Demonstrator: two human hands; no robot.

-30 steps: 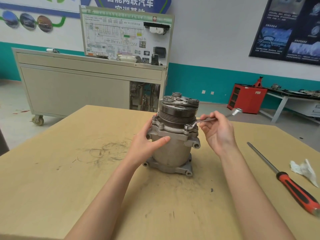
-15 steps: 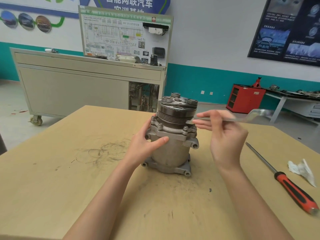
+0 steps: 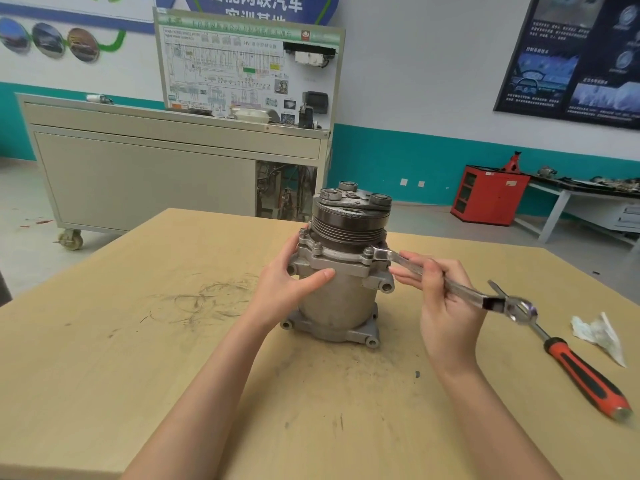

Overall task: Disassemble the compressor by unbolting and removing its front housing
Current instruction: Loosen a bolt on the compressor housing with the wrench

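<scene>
So your compressor [image 3: 337, 296] stands upright, well in from every tabletop [image 3: 138, 341] edge. Your left hand [image 3: 284, 285] grips its body under the flange. Your right hand [image 3: 446, 306] pinches the wrench [image 3: 465, 292], head on the front-right bolt [image 3: 368, 251], handle pointing toward the right edge over the screwdriver [image 3: 585, 372].

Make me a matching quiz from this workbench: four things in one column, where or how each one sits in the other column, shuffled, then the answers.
Column one
1. compressor
2. wrench
3. screwdriver
4. white tissue

Column two
A. lies crumpled near the right edge of the table
B. gripped by the right hand, head at a flange bolt
C. stands upright, held by the left hand
D. lies flat, orange and black handle nearest the camera

Pairs: 1-C, 2-B, 3-D, 4-A
</scene>
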